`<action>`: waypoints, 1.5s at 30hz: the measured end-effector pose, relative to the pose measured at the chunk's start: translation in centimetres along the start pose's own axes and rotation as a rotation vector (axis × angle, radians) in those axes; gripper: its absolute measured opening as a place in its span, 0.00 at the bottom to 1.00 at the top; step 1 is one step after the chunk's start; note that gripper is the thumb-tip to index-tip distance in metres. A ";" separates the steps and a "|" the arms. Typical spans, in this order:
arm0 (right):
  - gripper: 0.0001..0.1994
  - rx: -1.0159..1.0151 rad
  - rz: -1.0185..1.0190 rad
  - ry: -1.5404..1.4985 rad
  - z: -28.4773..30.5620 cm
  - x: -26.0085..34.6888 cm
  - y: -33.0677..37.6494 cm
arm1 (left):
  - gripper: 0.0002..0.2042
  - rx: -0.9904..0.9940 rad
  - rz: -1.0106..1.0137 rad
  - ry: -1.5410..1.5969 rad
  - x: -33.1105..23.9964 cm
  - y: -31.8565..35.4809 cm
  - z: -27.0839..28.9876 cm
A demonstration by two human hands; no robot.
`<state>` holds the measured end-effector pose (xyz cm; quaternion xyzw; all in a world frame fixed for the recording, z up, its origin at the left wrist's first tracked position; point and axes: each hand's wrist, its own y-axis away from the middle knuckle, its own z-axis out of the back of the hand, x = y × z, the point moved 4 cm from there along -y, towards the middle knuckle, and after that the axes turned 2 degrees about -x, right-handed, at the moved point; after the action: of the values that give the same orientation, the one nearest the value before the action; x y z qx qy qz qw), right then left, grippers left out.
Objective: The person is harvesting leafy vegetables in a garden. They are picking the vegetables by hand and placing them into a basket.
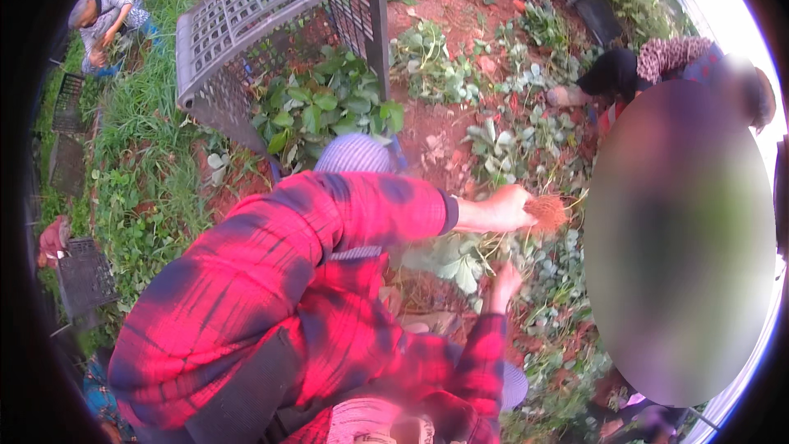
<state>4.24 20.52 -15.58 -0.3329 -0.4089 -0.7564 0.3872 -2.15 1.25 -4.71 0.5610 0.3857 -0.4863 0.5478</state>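
Note:
My left hand [511,208], at the end of a red plaid sleeve, is closed round a bunch of seedlings. The seedlings' fine orange-brown roots [548,214] stick out past my fingers to the right. Pale green leaves [463,271] and thin stems lie just below that hand. Close beneath it, my right hand [505,284] has its fingers curled in among the stems. What it pinches, if anything, is too small to make out. Uprooted leafy plants [546,267] lie on reddish soil around both hands. My striped knee [353,152] shows behind the left arm.
A grey plastic crate [279,12] holding green leafy plants lies tipped on its side beyond my left arm. Dark crates [86,275] stand in the grass at left. One person [115,20] works at upper left, another [674,66] at upper right. A large blurred patch hides the right side.

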 end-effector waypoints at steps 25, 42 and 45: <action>0.09 0.517 0.111 -0.090 -5.5 11.5 2.5 | 0.12 0.164 0.331 0.251 3.5 -1.6 2.9; 0.27 0.721 0.408 -0.277 -2.7 8.6 6.4 | 0.12 0.805 0.248 0.496 -4.4 -0.1 2.6; 0.23 0.846 0.284 -0.258 -4.3 8.4 7.2 | 0.12 0.776 0.193 0.500 -5.1 -0.5 3.1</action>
<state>5.58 11.48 -8.05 -0.2896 -0.6768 -0.4151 0.5346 -4.15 -1.30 0.35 0.8574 0.2418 -0.3914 0.2306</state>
